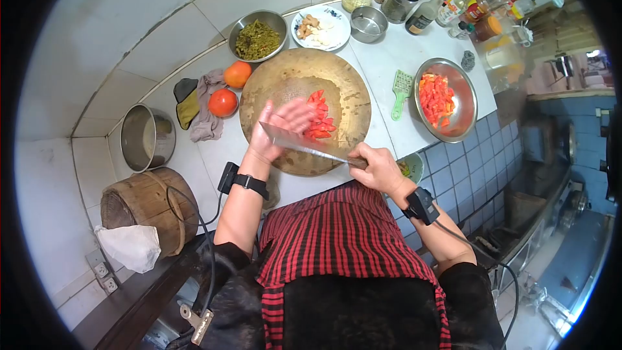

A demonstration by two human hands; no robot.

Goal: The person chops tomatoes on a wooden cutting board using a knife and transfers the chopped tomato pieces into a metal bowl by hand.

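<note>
My right hand (379, 168) is wrapped round the dark handle of a kitchen cleaver (301, 142), whose blade points left over the near part of a round wooden chopping board (278, 81). My left hand (285, 120) is open, fingers stretched out, beside a small heap of cut red tomato pieces (321, 116) on the board. The blade crosses in front of its palm; whether they touch I cannot tell. Two whole tomatoes, one orange-red (238, 74) and one red (223, 102), lie left of the board.
A steel bowl (468, 113) of chopped tomato and a green grater (402, 91) are to the right. Behind the board stand a bowl of chopped greens (258, 40), a plate with ginger and garlic (332, 16), and several bottles (427, 14). A wooden bucket (146, 204) stands left.
</note>
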